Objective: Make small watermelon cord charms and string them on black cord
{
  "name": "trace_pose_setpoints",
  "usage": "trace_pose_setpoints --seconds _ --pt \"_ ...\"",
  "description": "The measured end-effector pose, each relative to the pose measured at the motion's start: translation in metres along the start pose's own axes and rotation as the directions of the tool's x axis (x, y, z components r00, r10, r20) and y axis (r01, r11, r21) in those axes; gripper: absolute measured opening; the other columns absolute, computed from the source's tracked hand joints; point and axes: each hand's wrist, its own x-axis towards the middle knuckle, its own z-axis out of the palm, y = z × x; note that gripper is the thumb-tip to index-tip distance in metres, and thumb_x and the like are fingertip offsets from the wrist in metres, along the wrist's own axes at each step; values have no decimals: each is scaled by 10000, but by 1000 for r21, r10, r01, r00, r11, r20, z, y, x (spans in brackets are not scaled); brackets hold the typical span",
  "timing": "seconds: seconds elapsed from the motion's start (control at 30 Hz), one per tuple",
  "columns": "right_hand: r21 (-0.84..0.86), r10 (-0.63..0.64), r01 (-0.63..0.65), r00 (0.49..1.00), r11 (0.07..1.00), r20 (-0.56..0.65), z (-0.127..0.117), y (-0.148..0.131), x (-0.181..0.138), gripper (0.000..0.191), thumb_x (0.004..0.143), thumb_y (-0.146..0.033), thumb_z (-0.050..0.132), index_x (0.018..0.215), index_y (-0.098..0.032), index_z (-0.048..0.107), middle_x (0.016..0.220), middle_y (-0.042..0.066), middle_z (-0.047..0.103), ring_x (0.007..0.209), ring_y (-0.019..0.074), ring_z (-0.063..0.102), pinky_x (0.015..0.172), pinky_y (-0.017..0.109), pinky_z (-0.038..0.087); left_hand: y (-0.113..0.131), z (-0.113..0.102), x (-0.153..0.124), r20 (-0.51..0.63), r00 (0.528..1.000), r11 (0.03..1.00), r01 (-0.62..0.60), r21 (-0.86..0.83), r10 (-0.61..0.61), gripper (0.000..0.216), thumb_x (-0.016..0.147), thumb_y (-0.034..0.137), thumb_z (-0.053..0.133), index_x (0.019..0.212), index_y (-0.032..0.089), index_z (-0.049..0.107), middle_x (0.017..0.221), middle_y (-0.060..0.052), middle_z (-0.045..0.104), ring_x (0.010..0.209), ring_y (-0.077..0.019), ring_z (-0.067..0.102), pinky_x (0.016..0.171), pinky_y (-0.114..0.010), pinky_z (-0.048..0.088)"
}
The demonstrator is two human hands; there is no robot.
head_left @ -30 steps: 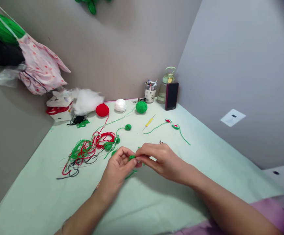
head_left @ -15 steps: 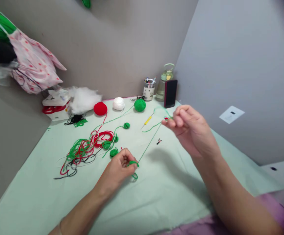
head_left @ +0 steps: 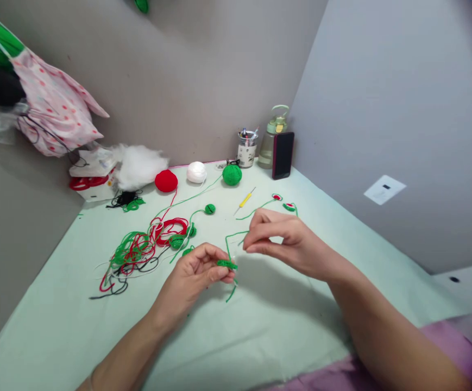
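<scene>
Here left hand (head_left: 193,274) pinches green crochet piece (head_left: 226,264) crosswise; right hand (head_left: 287,241) seemingly pinches strand (head_left: 231,236).

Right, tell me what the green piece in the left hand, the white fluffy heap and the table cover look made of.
Green piece, pinched in the left hand: likely crocheted yarn, matte, knobbly; its strand is pinched by the right hand.
White fluffy heap: probably fibre stuffing, wispy and shapeless.
Table cover: pale green, matte, creased, likely cloth or paper.

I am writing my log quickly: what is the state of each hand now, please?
Left hand: closed, pinching the green crochet piece.
Right hand: closed, pinching the green yarn strand.
</scene>
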Motion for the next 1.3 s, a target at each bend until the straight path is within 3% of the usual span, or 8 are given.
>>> trace_pose_setpoints --seconds 0.3,0.77,0.93,1.13,1.3 --pt "-186 -72 88 993 979 93 4 3 -2 150 958 -149 588 905 -169 726 794 7 507 708 99 496 631 236 392 -3 -5 -2 45 998 998 -38 51 36 138 856 315 724 932 205 690 928 -4 746 829 -125 705 739 -200 515" --pt "-127 -95 116 982 985 162 7 4 -3 164 972 -183 573 926 -179 730 802 14 522 720 107 520 653 230 423 -4 -6 -3 85 996 993 -27 115 17 155 883 335 675 944 195 694 934 -19 702 815 -147 691 797 -253 532" --pt "-43 -36 45 982 998 185 15 4 1 134 956 -199 607 919 -176 734 783 -1 506 699 96 519 649 214 423 -4 -5 -3 74 997 994 -12 113 3 189 870 366 685 934 188 686 877 -27 712 791 -165 691 779 -273 532" --pt "-76 158 -153 985 985 71 26 6 4 66 916 -233 666 889 -179 694 835 10 607 713 106 556 668 222 431 -2 -1 -4 -11 1000 998 -5 65 6 178 848 347 716 909 189 662 855 -14 703 793 -154 686 737 -249 524" --pt "-11 182 -183 972 983 145 29 -3 1 138 994 -180 493 1089 -199 592 871 2 658 717 94 591 670 204 448 -6 -1 -1 -55 998 1000 -17 10 18 183 835 333 734 903 186 648 845 3 683 772 -139 681 766 -255 525"
